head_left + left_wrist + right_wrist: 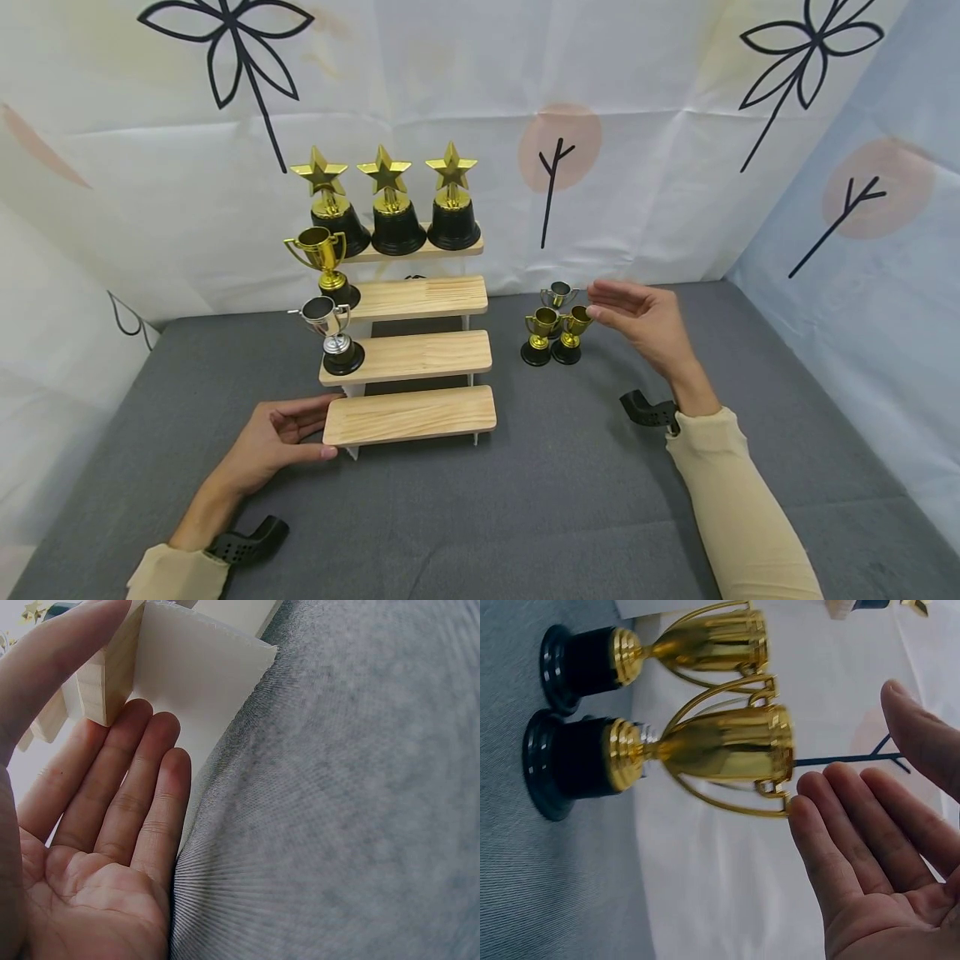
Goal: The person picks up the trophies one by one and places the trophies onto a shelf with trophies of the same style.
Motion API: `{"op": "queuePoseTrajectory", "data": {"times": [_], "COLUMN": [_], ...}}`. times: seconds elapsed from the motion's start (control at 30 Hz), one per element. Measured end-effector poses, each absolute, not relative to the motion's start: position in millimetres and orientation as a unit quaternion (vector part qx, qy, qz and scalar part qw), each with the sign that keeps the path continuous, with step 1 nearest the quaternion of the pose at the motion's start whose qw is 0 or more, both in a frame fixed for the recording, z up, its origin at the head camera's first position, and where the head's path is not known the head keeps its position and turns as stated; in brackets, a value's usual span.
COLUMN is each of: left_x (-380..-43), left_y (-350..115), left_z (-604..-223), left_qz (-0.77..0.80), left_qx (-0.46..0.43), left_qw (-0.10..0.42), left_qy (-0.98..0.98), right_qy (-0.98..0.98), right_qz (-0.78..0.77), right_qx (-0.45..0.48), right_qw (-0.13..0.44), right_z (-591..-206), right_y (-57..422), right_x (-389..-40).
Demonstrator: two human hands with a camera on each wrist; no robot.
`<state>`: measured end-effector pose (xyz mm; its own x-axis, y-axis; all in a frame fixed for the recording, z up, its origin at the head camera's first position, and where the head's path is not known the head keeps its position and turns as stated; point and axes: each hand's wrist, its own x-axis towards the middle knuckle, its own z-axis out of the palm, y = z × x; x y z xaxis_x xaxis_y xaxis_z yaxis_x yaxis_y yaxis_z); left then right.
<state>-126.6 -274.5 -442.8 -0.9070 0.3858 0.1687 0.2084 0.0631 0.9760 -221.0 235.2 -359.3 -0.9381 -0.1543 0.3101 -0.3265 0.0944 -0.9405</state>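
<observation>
My left hand is at the left end of the lowest step of a wooden display stand. Its fingers are nearly straight, fingertips by the end of the wooden plank, with the thumb across the front. My right hand is held up with straight fingers, holding nothing, beside small trophy cups on the grey cloth. Nearest it is a gold trophy cup; a second gold cup stands to its left, and a silver cup is partly hidden behind them. The right fingertips are close to a gold cup's handle; contact is unclear.
Several steps rise toward the back. Star trophies line the top step. A gold cup and a silver cup stand at the left ends of the two middle steps. A patterned white cloth hangs behind the table.
</observation>
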Motion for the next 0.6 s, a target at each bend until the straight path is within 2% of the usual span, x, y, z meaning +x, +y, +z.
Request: {"op": "queuePoseTrajectory", "data": {"times": [0.6], "left_x": [-125.3], "left_y": [-273.7], "left_z": [-441.8], "left_qz": [0.653], "left_qx": [0.202], "left_qw": [0.068], "left_qy": [0.727], "right_qy": [-0.785], "right_qz": [0.601], "right_qx": [0.147], "right_qw": [0.026], "right_z": [-377.4], "right_y": [236.7], "right_x": [-228.2]}}
